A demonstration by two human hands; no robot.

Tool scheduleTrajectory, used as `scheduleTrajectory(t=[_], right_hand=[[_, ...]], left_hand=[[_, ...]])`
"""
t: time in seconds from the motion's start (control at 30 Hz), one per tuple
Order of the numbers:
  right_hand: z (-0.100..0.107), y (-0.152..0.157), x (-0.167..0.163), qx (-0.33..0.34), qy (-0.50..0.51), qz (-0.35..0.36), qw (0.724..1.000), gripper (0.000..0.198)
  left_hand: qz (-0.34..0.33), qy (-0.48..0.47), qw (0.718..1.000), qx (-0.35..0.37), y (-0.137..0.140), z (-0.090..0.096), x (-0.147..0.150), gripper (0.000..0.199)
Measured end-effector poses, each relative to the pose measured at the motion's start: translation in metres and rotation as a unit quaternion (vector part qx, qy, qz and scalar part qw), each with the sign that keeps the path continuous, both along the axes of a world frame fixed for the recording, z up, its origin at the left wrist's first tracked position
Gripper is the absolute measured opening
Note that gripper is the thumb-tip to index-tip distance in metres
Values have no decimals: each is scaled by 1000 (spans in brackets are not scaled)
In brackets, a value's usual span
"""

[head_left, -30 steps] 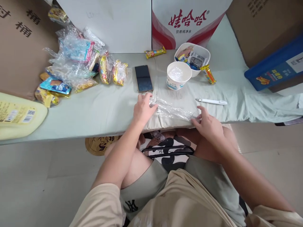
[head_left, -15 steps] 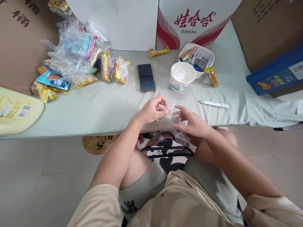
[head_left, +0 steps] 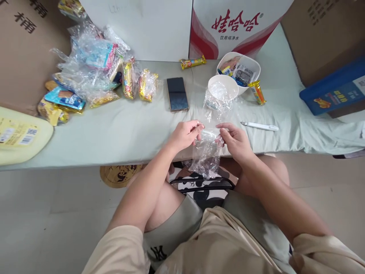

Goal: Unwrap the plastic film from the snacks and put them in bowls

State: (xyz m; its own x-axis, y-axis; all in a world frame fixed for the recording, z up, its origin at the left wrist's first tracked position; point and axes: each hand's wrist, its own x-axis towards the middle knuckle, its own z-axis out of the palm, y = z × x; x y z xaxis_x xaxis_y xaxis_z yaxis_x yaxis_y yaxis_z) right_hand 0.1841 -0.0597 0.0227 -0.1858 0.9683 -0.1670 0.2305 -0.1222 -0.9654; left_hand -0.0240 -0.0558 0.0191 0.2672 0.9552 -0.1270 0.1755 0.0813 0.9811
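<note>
L hand's grip (head_left: 184, 136) is closed in a pinch, thumb & fingertips on clear plastic film (head_left: 207, 156); R hand's grip (head_left: 236, 141) likewise pinches it a bit to the right, hands close but apart. Film is btwn both hands: lower part hangs past the near edge of the cloth-covered worktop (head_left: 114, 133) over the lap, more spreads up twd the cup, partly in front of it. White paper cup (head_left: 233, 88) stands upright w/ crumpled clear plastic inside. Right behind it, white bowl (head_left: 242, 90) w/ assorted packets; yellow-orange snack bar (head_left: 258, 94) at bowl's right side. Slim white tool (head_left: 261, 126), metal tip, lies just R of R hand. Phone (head_left: 177, 94), dark screen, is beyond L hand, w/ yellow snack stick (head_left: 193, 62) farther back by the boxes. Farther L: 2 yellow wrapped packs (head_left: 128, 80), then big snack pile (head_left: 85, 80), mostly clear wrap. Pale yellow container (head_left: 25, 133) far L; blue box (head_left: 333, 91) far R; red-&-white carton (head_left: 209, 11) at back.
</note>
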Motion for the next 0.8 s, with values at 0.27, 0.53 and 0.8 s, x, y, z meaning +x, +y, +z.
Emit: scheduleTrajectory(t=[0.27,0.53,0.8], right_hand=[[-14,-10,2,11,93,-21,995,31],[-8,-9,13,31,62,6,998,45],[0,-3,0,35,10,-9,999,24]], left_hand=[[-39,-168,978,-114,-5,11,-2,23],[-31,-61,997,19,1,-2,0,11],[-11,-111,994,-15,-2,-7,6,43]])
